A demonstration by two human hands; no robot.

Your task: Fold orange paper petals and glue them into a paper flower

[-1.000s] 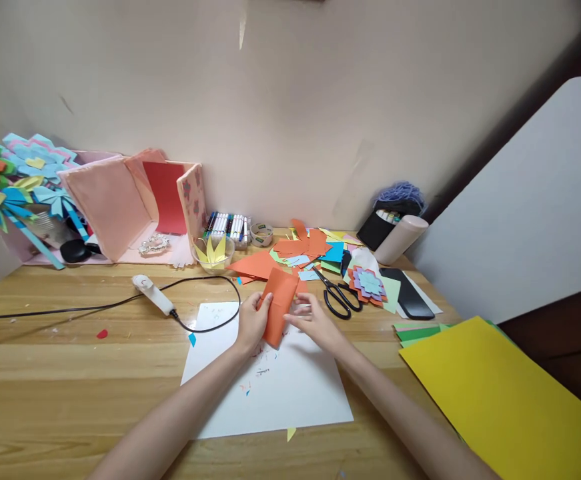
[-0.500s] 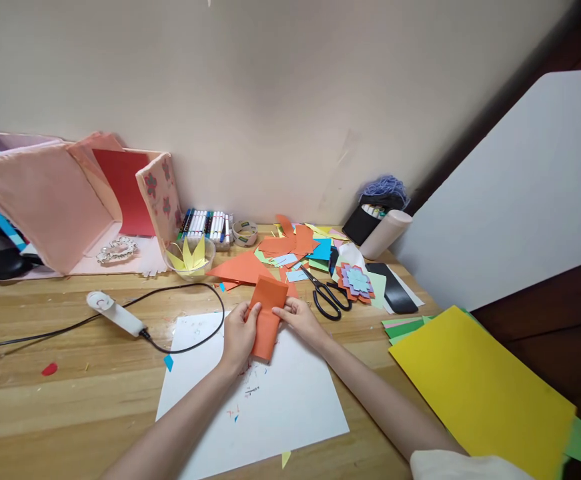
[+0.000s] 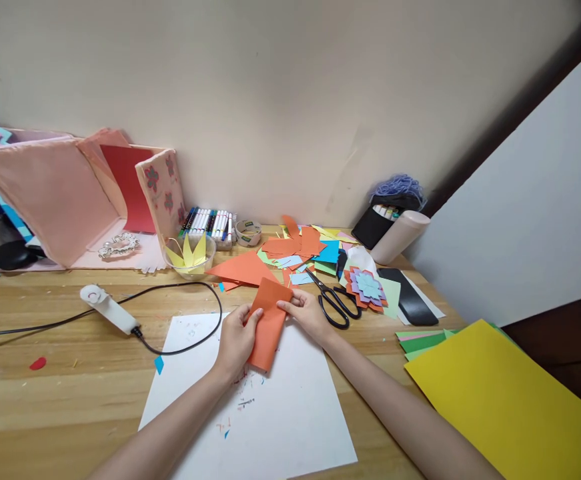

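Observation:
A folded strip of orange paper (image 3: 270, 327) is held upright between both hands, above a marked white sheet (image 3: 290, 427). My left hand (image 3: 237, 340) pinches its left edge, thumb on the front face. On the other side, my right hand (image 3: 305, 313) grips the upper right edge, its thumb also in front and its other fingers behind the paper. Black-handled scissors (image 3: 337, 303) lie just right of my right hand. Behind the strip is a larger orange paper piece (image 3: 243, 268).
Paper scraps (image 3: 293, 247) pile up by the wall. A layered paper flower (image 3: 367, 287) and a black phone-like slab (image 3: 413, 303) lie at right, near yellow sheets (image 3: 510, 407). Markers (image 3: 207, 223), a tape roll (image 3: 248, 233), a clear bowl (image 3: 190, 263) and a cabled white device (image 3: 107, 308) stand left.
The view has shifted slightly. Both hands still hold the orange strip, which tilts a little more to the right; the right thumb sits nearer its upper right edge.

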